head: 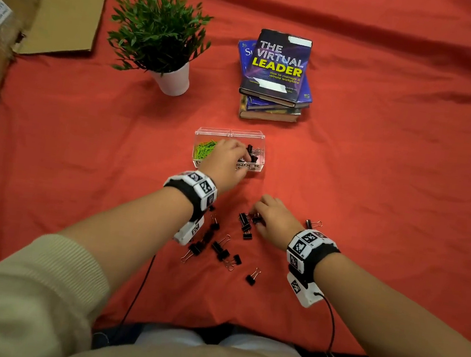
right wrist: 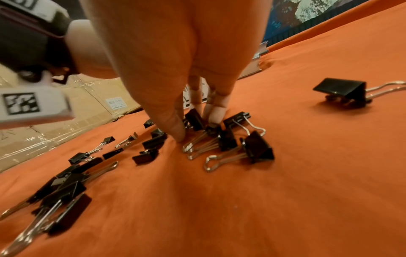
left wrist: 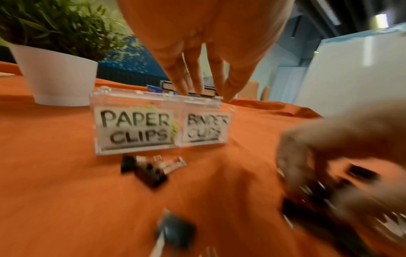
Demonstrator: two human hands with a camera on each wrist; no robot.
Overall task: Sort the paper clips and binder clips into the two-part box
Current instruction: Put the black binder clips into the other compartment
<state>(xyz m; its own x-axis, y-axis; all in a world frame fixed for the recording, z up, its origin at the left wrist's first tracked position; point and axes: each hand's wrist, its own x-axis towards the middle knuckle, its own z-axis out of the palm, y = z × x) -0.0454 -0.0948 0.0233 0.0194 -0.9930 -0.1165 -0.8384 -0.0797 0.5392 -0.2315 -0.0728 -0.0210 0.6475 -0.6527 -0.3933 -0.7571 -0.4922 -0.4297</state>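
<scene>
Left hand (head: 226, 159) hangs over the box (head: 204, 133), fingers (left wrist: 189, 76) straight, holding nothing visible. Right hand (head: 275, 219) pinches binder clips (right wrist: 211, 132) on the table (head: 374, 195).

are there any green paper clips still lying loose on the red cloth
No: the green paper clips all lie in the box; only black binder clips lie on the cloth.

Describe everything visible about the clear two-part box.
The clear plastic two-part box stands upright on the red cloth, in front of the stack of books. Its front carries two white labels, PAPER CLIPS and BINDER CLIPS. The top is open. Its left half holds green paper clips, its right half black binder clips. The left hand reaches over the binder side, fingers pointing down; whether they touch it is unclear.
</scene>
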